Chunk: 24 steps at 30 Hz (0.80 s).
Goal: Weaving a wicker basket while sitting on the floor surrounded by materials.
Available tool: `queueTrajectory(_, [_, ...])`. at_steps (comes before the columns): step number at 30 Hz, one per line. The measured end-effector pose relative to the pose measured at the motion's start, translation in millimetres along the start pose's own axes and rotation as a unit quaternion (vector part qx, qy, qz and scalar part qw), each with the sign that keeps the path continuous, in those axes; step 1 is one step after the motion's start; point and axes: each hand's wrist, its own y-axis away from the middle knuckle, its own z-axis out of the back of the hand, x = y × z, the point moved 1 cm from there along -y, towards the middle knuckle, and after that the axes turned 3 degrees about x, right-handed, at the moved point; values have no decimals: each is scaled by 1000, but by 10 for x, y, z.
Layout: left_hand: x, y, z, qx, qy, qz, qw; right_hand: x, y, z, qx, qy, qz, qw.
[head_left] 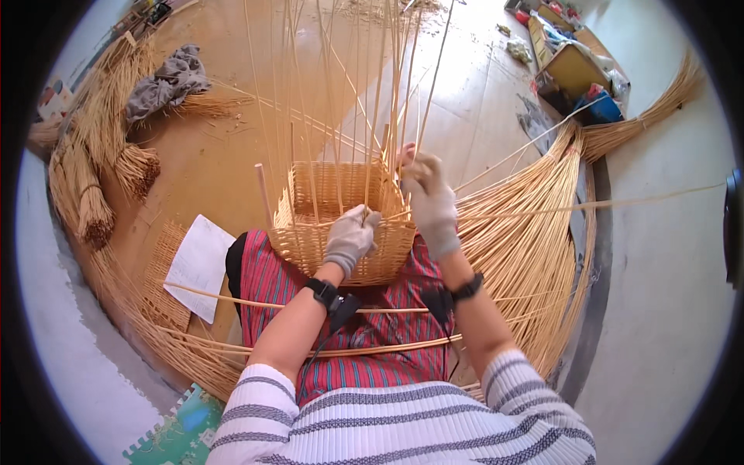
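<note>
A half-woven wicker basket (333, 256) rests on my lap, with long thin upright rods (359, 85) rising from its rim. My left hand (353, 236), in a pale knit glove, is closed on the near rim, fingers around the weave. My right hand (428, 194), also gloved with bare fingertips, is raised at the right corner. Its fingers are bent in around a thin wicker rod there; slight blur hides the exact grip. Another long rod (589, 206) stretches from the basket's right side to the far right. Thicker pegs (263, 194) stand at the basket's corners.
A large fan of loose wicker rods (519, 248) lies at my right. Tied bundles (97, 170) and a grey cloth (167, 84) are at the left. White paper (200, 267) lies on a woven panel (163, 263). Several rods (372, 311) cross my lap. A cluttered box (570, 74) stands far right.
</note>
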Motion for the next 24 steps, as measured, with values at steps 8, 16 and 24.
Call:
queueTrajectory(8, [-424,-56,36,37,18,111,993,-225,279,88,-66,-158,81,982])
queueTrajectory(16, [-484,-176,-114,-42,139,69,987,-434,601,352,-118,-248,-68,959])
queueTrajectory(24, [-413,-201,18,12,205,93,974,-334,670,605,-39,-282,-162,945])
